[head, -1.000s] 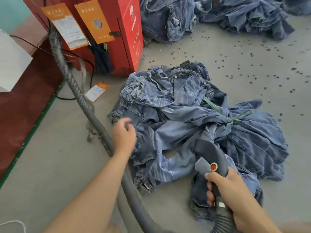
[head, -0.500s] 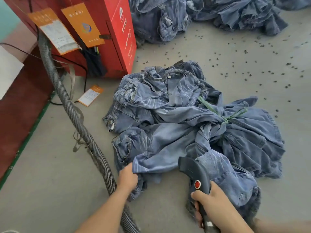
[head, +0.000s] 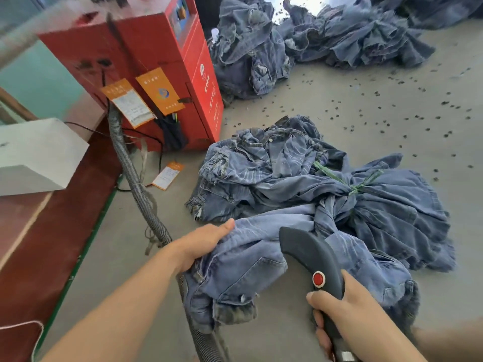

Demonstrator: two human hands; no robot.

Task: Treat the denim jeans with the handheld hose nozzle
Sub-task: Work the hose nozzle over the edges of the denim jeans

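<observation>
While the left hand (head: 206, 244) is gripping a raised fold of the denim jeans (head: 300, 205), thumb lying on top and the other fingers tucked under the cloth, the right hand (head: 347, 312) is holding the handheld hose nozzle (head: 311, 254), fingers clamped round its dark grip just below the red button (head: 318, 279). The nozzle tip is pointing at the fabric just beyond the left fingers. The jeans are lying crumpled on the concrete floor (head: 287, 335), faded blue, bundled with a green cord (head: 352, 188) beyond the right fingers. A ribbed grey hose (head: 136, 178) is running under the left wrist back to a red machine (head: 162, 64). More denim piles (head: 339, 40) are lying far beyond, with dark specks scattered across the floor.
</observation>
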